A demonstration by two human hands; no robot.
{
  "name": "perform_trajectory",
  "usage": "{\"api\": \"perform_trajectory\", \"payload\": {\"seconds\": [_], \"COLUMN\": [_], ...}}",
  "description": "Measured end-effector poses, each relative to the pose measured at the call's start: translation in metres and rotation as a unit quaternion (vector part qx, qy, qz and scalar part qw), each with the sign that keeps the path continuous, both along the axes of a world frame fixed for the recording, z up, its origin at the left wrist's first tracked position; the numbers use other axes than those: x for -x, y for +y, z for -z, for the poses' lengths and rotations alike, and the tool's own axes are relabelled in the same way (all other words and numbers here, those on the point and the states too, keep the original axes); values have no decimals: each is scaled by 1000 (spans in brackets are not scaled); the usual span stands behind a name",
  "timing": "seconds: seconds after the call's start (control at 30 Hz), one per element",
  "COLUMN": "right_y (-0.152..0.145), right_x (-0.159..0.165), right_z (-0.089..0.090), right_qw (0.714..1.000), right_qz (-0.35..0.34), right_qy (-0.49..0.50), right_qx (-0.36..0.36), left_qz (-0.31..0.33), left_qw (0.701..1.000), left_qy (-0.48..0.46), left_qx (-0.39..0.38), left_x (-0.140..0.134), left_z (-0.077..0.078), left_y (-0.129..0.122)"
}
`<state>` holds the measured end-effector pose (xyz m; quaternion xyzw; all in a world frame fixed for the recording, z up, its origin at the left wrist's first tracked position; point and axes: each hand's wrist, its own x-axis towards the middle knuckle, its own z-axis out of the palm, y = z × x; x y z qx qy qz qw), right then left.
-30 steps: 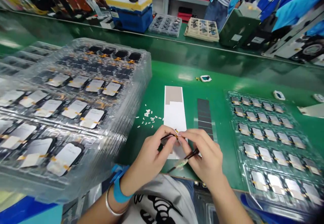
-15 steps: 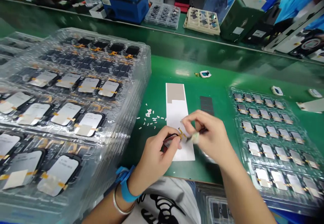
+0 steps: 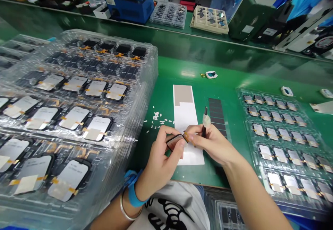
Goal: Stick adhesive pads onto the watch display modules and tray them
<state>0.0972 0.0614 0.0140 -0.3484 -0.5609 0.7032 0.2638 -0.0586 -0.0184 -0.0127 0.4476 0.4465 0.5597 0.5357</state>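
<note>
1. Black-rimmed and grey-faced, the small screen module (image 3: 174, 141) is off the surface, tilted over the left edge of the white sheet (image 3: 186, 115); I see the left hand (image 3: 163, 151) pinching it between thumb and forefinger.
2. At its right end, the right hand (image 3: 213, 144) has fingertips drawn together at the orange ribbon (image 3: 186, 135); I cannot tell whether they grip or merely touch it. That hand also holds a dark tool (image 3: 206, 121) upright among its fingers.
3. I judge the module light, stiff, slippery on its face, and its ribbon easily creased; I'd hold by the rim and spare the ribbon any tug.
4. On the green bench (image 3: 166, 71) I have white scraps (image 3: 156, 115) left of the sheet, a dark strip (image 3: 217, 114) right.
5. Stacked clear trays (image 3: 147, 88) wall off my left; the tool is my nearest snag.
</note>
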Motion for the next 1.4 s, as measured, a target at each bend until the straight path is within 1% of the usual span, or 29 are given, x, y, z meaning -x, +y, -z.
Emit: {"api": "perform_trajectory", "payload": {"seconds": [0.07, 0.13, 0.2, 0.3, 0.43, 0.63, 0.77, 0.87, 0.93, 1.0, 1.07, 1.13, 1.17, 1.27, 1.33, 1.4], "right_y": [-2, -3, -4, -5, -10, -15, -17, -17, -11, 1, 21, 43, 54, 80, 89, 91], "right_x": [-2, -2, -2, 0, 2, 4, 6, 4, 0, -2, -1, 5, 9, 21, 26, 29], "right_z": [3, 6, 6, 4, 2, 1, 2, 2, 1, -2, -2, 4, 9, 34, 49, 59], "right_qw": [1000, 1000, 999, 996, 989, 984, 980, 979, 979, 970, 946, 918, 911, 926, 933, 934], "right_qz": [11, 19, 24, 44, 83, 96, 108, 105, 117, 157, 219, 281, 304, 309, 302, 301], "right_qy": [0, -11, -31, -60, -84, -80, -78, -85, -85, -85, -108, -132, -129, -74, -40, -29], "right_qx": [19, 19, 2, -42, -94, -123, -148, -149, -147, -167, -213, -247, -247, -203, -189, -189], "left_qz": [-1, 3, 5, 14, 33, 44, 39, 32, 22, 14, 20, 37, 46, 61, 63, 61], "left_qw": [1000, 1000, 999, 999, 998, 997, 997, 998, 998, 993, 978, 958, 949, 928, 916, 905], "left_qy": [13, 24, 34, 39, 9, -28, -19, 7, 43, 115, 208, 282, 307, 357, 383, 404], "left_qx": [-7, -8, 2, 28, 46, 55, 62, 54, 40, 19, -7, -40, -56, -90, -101, -117], "left_x": [0, 0, -1, 0, 1, -1, -1, 0, 0, 0, -1, -1, -2, -4, -5, -5], "left_z": [0, 1, 2, 4, 6, 3, 4, 6, 6, 4, 2, 1, 1, 3, 4, 5], "left_y": [0, 1, 1, -1, -3, 0, 1, 2, 2, 2, 4, 6, 7, 9, 9, 10]}}
